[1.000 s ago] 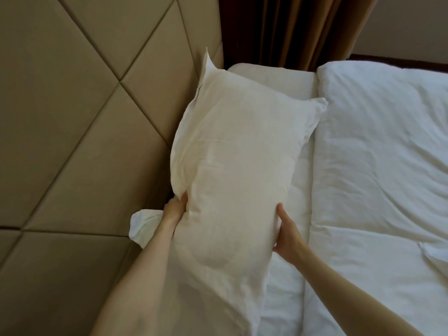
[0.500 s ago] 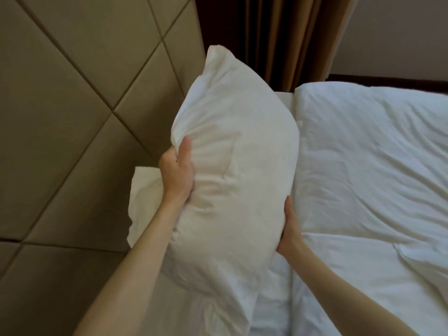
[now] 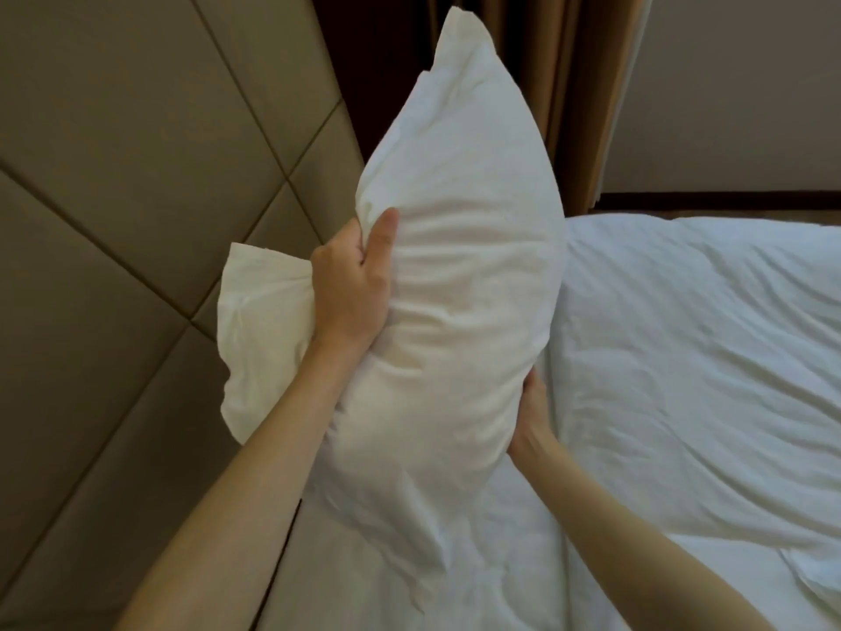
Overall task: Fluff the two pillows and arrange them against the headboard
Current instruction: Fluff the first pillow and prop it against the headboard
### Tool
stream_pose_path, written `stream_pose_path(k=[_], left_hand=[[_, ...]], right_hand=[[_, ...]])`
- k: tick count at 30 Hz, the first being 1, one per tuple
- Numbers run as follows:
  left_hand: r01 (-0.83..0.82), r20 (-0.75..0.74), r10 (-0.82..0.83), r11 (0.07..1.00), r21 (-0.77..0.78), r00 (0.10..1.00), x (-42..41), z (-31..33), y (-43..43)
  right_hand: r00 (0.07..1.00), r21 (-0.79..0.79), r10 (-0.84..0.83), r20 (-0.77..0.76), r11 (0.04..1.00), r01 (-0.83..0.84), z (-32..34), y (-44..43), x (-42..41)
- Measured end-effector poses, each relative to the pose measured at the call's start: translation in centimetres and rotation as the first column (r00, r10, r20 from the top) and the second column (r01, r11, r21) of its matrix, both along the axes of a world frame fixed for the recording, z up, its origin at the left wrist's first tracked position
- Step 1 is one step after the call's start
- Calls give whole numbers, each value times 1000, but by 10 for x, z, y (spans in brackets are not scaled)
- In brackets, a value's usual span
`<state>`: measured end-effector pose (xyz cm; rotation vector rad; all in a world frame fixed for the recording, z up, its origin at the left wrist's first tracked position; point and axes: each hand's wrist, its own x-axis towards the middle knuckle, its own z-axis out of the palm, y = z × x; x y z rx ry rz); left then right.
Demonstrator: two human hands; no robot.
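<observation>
Both hands grip the white pillow [image 3: 459, 284], left hand [image 3: 352, 284] at nine o'clock, right hand [image 3: 530, 412] at four.

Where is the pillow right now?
In the head view, the pillow stands on end mid-frame, squeezed between the left hand and right hand, beside the headboard.

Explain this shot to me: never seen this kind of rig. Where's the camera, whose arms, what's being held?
There is no robot here. A person wears a camera on the head, looking forward and down, so the arms are their own. The left hand grips one long edge of a white pillow; the right hand presses the opposite edge, mostly hidden behind it. The pillow is lifted, standing on end beside the padded headboard. Below lies the bed's white duvet; a curtain hangs behind.
</observation>
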<state>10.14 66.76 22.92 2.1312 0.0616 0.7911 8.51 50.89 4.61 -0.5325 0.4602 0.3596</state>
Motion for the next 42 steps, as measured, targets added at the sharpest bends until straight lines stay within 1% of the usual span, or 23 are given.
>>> stream_pose_path(k=[4,6,9,11,13,15,17,19,22,24,25,27,30,32,33,34,35,36,37,38,39,41,42], left_hand=[[-59,26,55,983,171,998,47,11,21],[-87,8,89,946,313,996,69,18,32],[-182,4,215,821,540,977,111,16,58],[-213,-47,317,732,647,947,135,-1,81],[-180,-157,438,634,752,885,145,-30,107],[-81,-308,562,561,824,768,143,-74,134],[33,-432,639,537,843,636,130,-122,156],[56,-451,673,522,851,586,112,-156,170],[20,-413,665,514,857,622,96,-173,177],[56,-427,636,517,854,643,90,-175,174],[57,-439,625,534,844,645,88,-172,172],[2,-424,605,572,820,674,83,-162,170],[-72,-303,549,558,827,779,71,-144,172],[-103,-234,512,546,831,827,62,-134,173],[-143,-207,510,564,813,835,60,-130,173],[-196,-189,512,605,772,838,59,-126,172],[-213,-185,512,621,754,839,60,-124,171],[-199,-145,496,576,793,856,60,-122,167],[-164,-103,459,505,847,883,61,-122,160],[-129,-82,395,478,869,915,65,-124,151],[-96,-85,329,496,863,940,72,-123,140],[-44,-99,214,581,813,972,91,-118,114],[-15,-107,166,601,799,980,102,-115,102]], right_hand=[[997,-92,-17,81,995,25,11,18,76],[993,-145,-10,116,989,27,15,30,113],[989,-282,77,129,959,-38,14,57,170],[978,-344,185,98,928,-141,2,77,200],[956,-402,294,-17,873,-276,-16,89,208],[912,-437,384,-146,802,-407,-43,98,198],[852,-506,471,-227,691,-516,-67,102,183],[827,-563,523,-204,629,-536,-83,102,174],[828,-614,533,-171,600,-513,-86,99,175],[824,-634,537,-179,578,-514,-86,97,173],[822,-644,541,-179,567,-513,-86,96,171],[820,-664,548,-162,554,-502,-85,93,166],[812,-686,570,-126,541,-487,-77,91,160],[807,-701,582,-100,534,-472,-70,91,158],[798,-710,596,-82,527,-467,-67,90,157],[781,-716,622,-61,518,-469,-65,90,157],[754,-719,656,-39,506,-477,-63,90,156],[721,-720,692,-18,492,-490,-62,92,155],[688,-727,725,3,474,-497,-62,94,153],[656,-746,755,16,446,-494,-65,96,149],[623,-773,782,23,409,-484,-69,98,145],[555,-805,832,16,340,-486,-80,101,134],[533,-798,846,12,329,-504,-87,99,131]])
